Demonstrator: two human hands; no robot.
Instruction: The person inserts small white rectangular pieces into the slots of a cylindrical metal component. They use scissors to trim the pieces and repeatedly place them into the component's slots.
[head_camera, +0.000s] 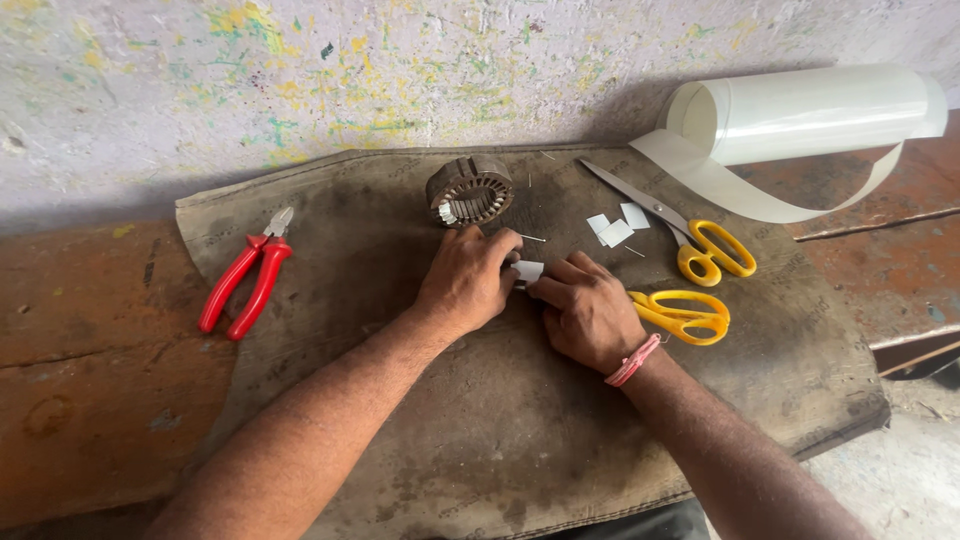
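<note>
Left hand (468, 282), right hand (590, 312) pinch white slip (528, 270).

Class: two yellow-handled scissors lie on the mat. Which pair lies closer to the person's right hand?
The lower scissors, beside the right hand; the upper scissors lie farther off, toward the white roll.

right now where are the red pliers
In the head view, the red-handled pliers lie at the left edge of the brown mat, well left of the left hand.

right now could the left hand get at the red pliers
Probably yes: the red pliers lie in the open on the mat, nothing between them and the left hand, though it is pinching a small white piece.
</note>
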